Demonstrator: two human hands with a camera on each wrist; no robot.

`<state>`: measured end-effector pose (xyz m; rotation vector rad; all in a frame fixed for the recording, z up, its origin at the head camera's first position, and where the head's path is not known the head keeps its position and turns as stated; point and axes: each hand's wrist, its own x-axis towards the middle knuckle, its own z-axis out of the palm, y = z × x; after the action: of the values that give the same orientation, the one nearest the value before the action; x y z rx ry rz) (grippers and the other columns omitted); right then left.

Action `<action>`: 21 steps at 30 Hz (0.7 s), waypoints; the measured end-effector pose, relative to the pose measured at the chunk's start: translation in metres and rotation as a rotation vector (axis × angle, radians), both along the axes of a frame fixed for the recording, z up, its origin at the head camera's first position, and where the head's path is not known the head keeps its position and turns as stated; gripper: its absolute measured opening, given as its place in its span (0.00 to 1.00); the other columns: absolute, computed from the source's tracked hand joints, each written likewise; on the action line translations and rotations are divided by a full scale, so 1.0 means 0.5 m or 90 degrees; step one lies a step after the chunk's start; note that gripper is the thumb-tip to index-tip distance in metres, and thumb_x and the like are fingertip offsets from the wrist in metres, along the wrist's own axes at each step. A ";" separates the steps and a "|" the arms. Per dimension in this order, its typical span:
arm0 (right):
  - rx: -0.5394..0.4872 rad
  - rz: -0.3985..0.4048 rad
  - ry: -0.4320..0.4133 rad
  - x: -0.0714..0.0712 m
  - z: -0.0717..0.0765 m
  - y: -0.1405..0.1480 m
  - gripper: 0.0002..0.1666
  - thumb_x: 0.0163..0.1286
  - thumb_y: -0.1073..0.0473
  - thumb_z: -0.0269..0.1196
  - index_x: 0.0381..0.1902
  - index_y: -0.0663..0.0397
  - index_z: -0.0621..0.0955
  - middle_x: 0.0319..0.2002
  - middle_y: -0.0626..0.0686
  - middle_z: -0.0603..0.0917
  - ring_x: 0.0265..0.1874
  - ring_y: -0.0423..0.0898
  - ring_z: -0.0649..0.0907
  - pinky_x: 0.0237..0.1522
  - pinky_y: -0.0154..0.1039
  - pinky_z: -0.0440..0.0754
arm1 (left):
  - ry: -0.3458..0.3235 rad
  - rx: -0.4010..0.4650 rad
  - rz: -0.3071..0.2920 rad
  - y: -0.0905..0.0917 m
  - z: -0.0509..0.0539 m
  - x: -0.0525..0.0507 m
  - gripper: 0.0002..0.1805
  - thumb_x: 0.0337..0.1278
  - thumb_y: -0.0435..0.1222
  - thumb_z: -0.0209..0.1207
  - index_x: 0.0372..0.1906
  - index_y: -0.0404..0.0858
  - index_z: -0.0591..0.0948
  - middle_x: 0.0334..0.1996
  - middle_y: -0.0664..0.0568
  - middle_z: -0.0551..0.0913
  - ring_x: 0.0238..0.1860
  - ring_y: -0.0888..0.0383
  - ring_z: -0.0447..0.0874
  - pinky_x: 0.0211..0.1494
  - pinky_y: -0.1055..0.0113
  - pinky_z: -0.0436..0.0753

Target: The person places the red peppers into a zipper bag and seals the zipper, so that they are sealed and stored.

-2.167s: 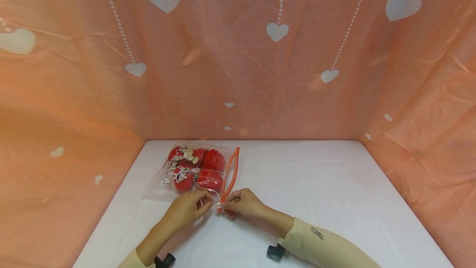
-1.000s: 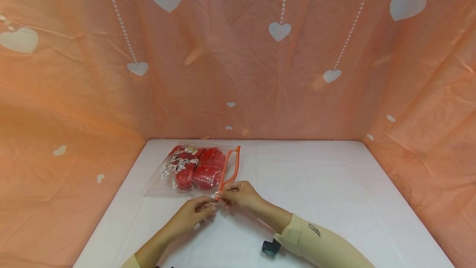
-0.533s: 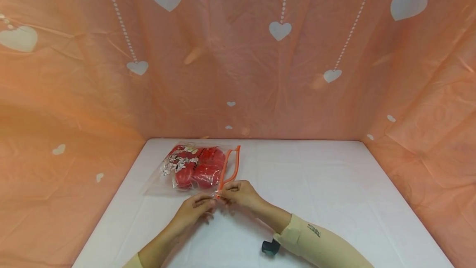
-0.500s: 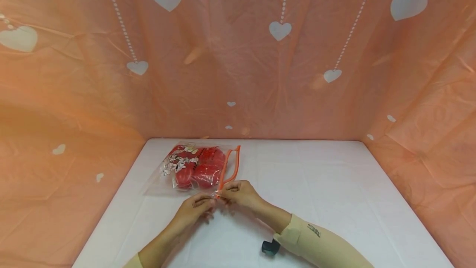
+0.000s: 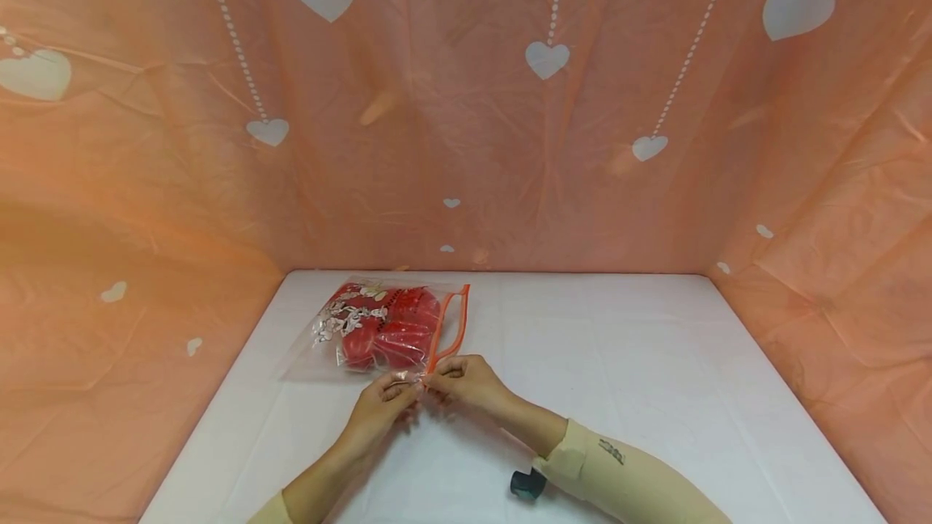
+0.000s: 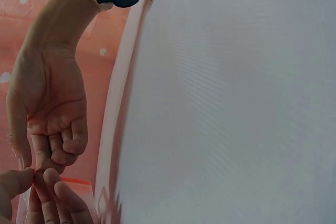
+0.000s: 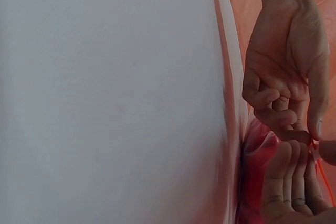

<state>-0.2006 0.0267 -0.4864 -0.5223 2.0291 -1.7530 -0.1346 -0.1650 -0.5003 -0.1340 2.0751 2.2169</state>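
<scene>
A clear zip bag point(image 5: 302, 358) with a cartoon print lies flat at the back left of the table in the head view. Inside it are several red rounded objects point(image 5: 411, 318). Along its right side the orange zip strips point(image 5: 460, 334) bow apart in the middle and meet at both ends. My right hand point(image 5: 469, 382) pinches the near end of the zip between thumb and forefinger. Close against it, my left hand point(image 5: 379, 411) pinches the bag's near corner. Both sets of fingertips almost meet, as the left wrist view also shows, and they hide the zip's end.
The white table point(image 5: 619, 378) extends right of the bag and in front. An orange curtain point(image 5: 582, 144) with white hearts stands behind and at both sides. A dark wrist camera point(image 5: 527, 485) sits under the right sleeve point(image 5: 626, 467).
Both hands have shifted slightly away from me, with the near zip end. The left fingers, earlier loose beside the bag, now pinch its corner. The zip strips still bow apart.
</scene>
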 end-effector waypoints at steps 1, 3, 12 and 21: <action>0.000 0.002 0.002 0.000 0.000 0.000 0.11 0.73 0.62 0.72 0.39 0.69 0.87 0.30 0.58 0.91 0.24 0.39 0.86 0.30 0.33 0.84 | -0.002 -0.003 0.003 0.001 0.000 0.000 0.17 0.77 0.30 0.61 0.60 0.23 0.76 0.38 0.49 0.89 0.32 0.61 0.85 0.36 0.69 0.84; 0.004 0.006 0.010 0.001 0.001 -0.001 0.11 0.73 0.62 0.71 0.38 0.69 0.87 0.30 0.59 0.91 0.24 0.39 0.86 0.30 0.33 0.84 | -0.003 -0.007 0.007 0.002 0.001 -0.001 0.17 0.76 0.30 0.62 0.60 0.24 0.77 0.38 0.49 0.90 0.32 0.62 0.85 0.35 0.69 0.84; 0.005 -0.004 0.029 0.009 0.001 -0.007 0.12 0.73 0.63 0.71 0.36 0.72 0.87 0.29 0.66 0.89 0.22 0.39 0.83 0.26 0.32 0.81 | -0.023 -0.021 0.012 0.004 0.001 -0.005 0.17 0.74 0.30 0.62 0.59 0.24 0.77 0.38 0.53 0.89 0.33 0.64 0.80 0.37 0.73 0.81; 0.012 -0.027 0.043 0.002 -0.009 -0.013 0.12 0.72 0.62 0.71 0.35 0.70 0.88 0.25 0.59 0.88 0.20 0.37 0.81 0.24 0.30 0.77 | -0.010 -0.008 0.064 0.021 -0.002 -0.013 0.05 0.71 0.26 0.61 0.47 0.29 0.81 0.36 0.54 0.89 0.34 0.64 0.81 0.37 0.72 0.80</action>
<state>-0.1993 0.0200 -0.4906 -0.5438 2.1154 -1.7609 -0.1409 -0.1545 -0.5015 -0.2617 2.1199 2.2500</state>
